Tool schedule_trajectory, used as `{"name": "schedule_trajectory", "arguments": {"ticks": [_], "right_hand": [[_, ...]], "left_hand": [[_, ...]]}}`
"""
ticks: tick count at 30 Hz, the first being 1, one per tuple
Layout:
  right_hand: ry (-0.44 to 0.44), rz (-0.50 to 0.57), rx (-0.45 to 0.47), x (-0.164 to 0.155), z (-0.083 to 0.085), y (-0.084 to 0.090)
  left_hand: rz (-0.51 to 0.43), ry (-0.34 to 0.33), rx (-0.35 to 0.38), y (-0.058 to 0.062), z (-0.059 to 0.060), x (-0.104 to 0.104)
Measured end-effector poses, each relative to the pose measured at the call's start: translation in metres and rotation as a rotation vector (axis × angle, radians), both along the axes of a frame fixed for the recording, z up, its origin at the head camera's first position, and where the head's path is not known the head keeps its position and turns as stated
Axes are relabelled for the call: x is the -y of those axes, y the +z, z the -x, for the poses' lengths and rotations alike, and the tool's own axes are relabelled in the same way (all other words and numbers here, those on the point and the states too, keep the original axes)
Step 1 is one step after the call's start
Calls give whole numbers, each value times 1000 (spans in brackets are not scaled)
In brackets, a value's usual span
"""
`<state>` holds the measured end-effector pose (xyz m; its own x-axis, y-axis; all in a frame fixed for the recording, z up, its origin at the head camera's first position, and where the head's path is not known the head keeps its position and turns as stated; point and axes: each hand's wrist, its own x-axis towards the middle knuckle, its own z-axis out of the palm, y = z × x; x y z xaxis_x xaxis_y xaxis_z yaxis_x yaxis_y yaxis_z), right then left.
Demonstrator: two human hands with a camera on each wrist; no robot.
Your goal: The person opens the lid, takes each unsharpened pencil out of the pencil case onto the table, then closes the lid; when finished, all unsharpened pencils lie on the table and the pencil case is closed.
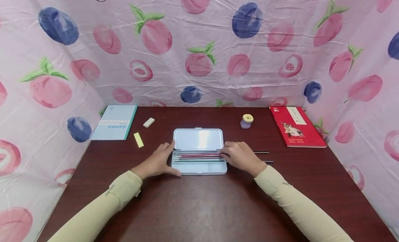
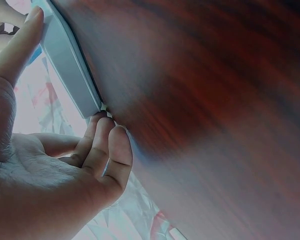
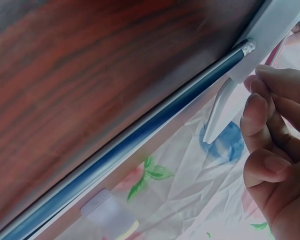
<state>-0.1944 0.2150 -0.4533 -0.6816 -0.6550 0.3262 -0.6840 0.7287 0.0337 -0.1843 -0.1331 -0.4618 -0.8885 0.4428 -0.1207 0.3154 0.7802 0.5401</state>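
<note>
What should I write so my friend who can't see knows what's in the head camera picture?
A person's right hand seems to pinch a pink pencil beside other pencils in an open pencil case; the left hand touches the case's left end. Around it on the table are a notebook, a white eraser, a purple-and-yellow object and a red book.

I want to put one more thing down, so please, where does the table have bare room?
Free: the table's near part, in front of the pencil case, between the sleeves; also between the yellow-topped pot and the red book. Crowded: around the pencil case, with the left grip and right grip at its ends and pencils lying to its right.
</note>
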Motion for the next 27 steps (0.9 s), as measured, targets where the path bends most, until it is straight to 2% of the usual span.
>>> {"name": "schedule_trajectory", "arguments": {"ticks": [9, 27], "right_hand": [[-22, 18, -6, -14, -3, 1], [-116, 24, 62, -58, -6, 0]], "left_hand": [[-8, 2, 12, 2, 0, 0], [-7, 1, 7, 1, -1, 0]]}}
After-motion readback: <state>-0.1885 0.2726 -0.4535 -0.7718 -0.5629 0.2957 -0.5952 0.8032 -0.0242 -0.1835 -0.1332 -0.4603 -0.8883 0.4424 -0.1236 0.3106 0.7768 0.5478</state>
